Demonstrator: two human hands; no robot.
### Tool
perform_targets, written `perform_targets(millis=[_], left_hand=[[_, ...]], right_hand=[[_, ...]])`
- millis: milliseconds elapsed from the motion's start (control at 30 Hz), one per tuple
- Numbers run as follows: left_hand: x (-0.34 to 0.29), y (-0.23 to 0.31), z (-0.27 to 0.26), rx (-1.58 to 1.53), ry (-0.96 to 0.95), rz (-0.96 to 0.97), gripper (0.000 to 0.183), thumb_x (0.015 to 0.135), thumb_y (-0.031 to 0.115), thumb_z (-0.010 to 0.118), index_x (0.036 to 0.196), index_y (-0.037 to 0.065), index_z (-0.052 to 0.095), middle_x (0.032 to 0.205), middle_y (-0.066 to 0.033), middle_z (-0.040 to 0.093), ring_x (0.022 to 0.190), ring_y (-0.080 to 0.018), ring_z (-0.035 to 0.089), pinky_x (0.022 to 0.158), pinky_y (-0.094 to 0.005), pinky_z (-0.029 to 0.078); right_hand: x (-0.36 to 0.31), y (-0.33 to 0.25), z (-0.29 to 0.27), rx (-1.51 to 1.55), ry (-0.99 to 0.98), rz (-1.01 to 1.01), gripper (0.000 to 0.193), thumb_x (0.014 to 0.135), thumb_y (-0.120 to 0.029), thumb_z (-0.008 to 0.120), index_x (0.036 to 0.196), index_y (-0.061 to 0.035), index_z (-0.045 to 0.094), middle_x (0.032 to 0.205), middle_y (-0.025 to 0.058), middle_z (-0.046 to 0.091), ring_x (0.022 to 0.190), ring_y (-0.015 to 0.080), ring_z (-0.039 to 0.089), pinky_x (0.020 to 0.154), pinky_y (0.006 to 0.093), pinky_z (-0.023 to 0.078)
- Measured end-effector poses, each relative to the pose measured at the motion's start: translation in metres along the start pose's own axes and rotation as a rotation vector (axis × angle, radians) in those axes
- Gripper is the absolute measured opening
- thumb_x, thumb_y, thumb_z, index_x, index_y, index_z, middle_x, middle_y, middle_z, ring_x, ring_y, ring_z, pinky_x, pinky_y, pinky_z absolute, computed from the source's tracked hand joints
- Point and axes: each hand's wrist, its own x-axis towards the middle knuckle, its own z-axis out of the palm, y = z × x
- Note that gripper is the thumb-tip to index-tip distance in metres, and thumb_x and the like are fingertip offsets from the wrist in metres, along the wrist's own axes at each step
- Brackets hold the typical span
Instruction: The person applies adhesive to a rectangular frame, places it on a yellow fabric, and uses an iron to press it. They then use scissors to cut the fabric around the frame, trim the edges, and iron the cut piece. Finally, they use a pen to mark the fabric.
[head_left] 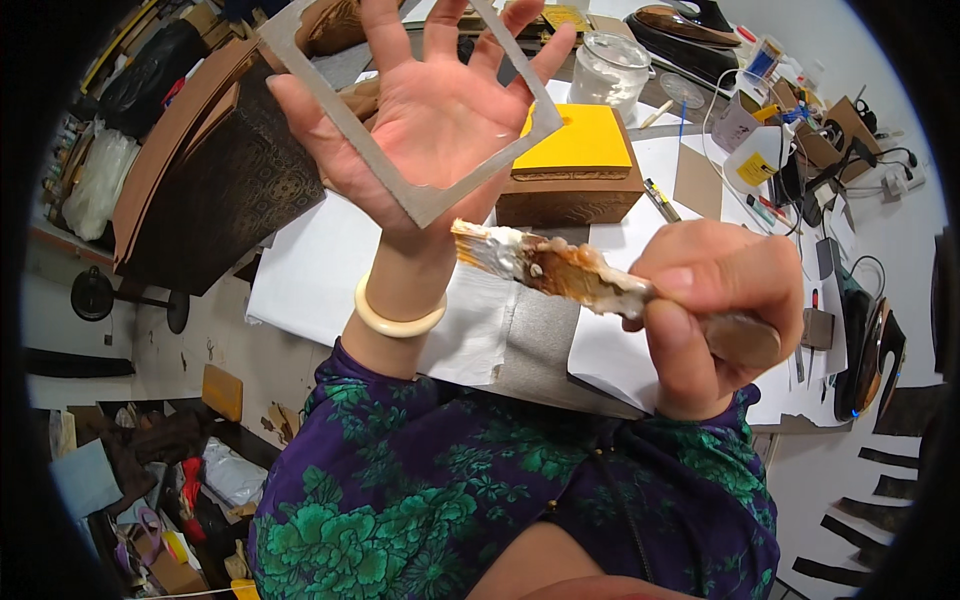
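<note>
Brush, gripped near-crosswise in right hand, points its bristles left toward grey square-cornered frame overlapping splayed, palm-up left hand.

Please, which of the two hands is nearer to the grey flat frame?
Left. The left hand is open behind the grey flat frame, palm showing through it; the right hand is to the frame's lower right, gripping a brush.

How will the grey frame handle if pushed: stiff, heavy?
Probably light: the frame is thin strips around a large opening. Likely fairly stiff: its visible sides look straight in front of the left hand. Such narrow strips might still bend under a hard push.
</note>
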Motion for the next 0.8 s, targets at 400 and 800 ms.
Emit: perform_targets(millis=[400, 800], left_hand=[[-0.002, -0.002, -0.004, -0.067, -0.007, -0.041, 0.091, 0.082, 0.088, 0.048, 0.154, 0.034, 0.039, 0.147, -0.0109, 0.039, 0.129, -0.0342, 0.048, 0.120, -0.0698, 0.021], [-0.002, -0.004, -0.004, -0.022, -0.016, -0.042, 0.085, 0.087, 0.087, 0.040, 0.154, 0.035, 0.040, 0.149, -0.0127, 0.042, 0.128, -0.0357, 0.052, 0.120, -0.0699, 0.021]], right_hand=[[-0.004, 0.008, 0.009, -0.114, 0.090, 0.149, 0.022, 0.075, 0.004, 0.079, 0.078, 0.0029, 0.057, 0.060, 0.0080, 0.060, 0.054, 0.0155, 0.063, 0.050, 0.0263, 0.050], [-0.002, 0.004, 0.009, 0.008, 0.234, 0.179, 0.022, 0.077, 0.011, 0.071, 0.075, 0.0029, 0.050, 0.062, 0.0052, 0.054, 0.052, 0.0137, 0.058, 0.046, 0.0269, 0.046]])
